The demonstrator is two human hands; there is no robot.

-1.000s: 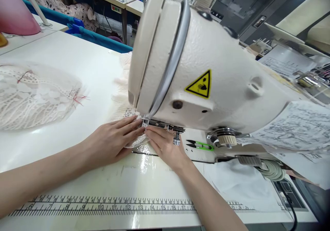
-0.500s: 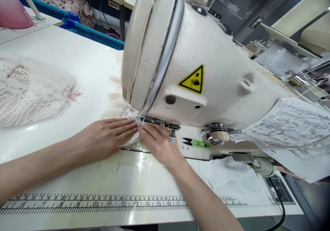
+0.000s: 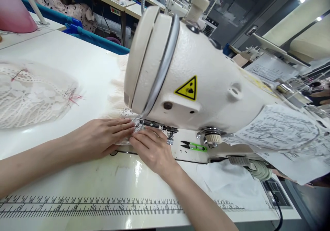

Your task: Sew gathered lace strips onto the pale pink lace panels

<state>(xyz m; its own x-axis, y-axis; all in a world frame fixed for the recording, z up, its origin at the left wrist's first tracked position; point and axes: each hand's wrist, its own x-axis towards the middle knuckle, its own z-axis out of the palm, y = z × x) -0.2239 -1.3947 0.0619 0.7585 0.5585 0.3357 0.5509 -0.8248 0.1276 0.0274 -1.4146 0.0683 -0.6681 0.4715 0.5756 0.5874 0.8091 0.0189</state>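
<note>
White lace fabric (image 3: 138, 125) lies under the needle area of a cream sewing machine (image 3: 152, 69); its frilled part (image 3: 118, 99) spreads out behind, partly hidden by the machine head. My left hand (image 3: 103, 136) rests flat on the lace from the left, fingers straight and close together. From the right, my right hand (image 3: 152, 148) has its bent fingers at the front edge of the lace, gripping it, close to the left fingertips. The right thumb is hidden. Just above that hand is a black metal guide with a knurled screw (image 3: 170, 138).
Green-handled thread snips (image 3: 194, 147) lie on the machine bed. More lace pieces with red threads (image 3: 38, 93) are on the table at left. A printed ruler (image 3: 103, 208) runs along the front edge. White cloth (image 3: 232, 179) and patterned sheets (image 3: 278, 128) are at right.
My right hand has slid slightly left and nearer to me along the lace, baring more of it by the guide. The left hand stays flat beside it. The camera view has shifted a little.
</note>
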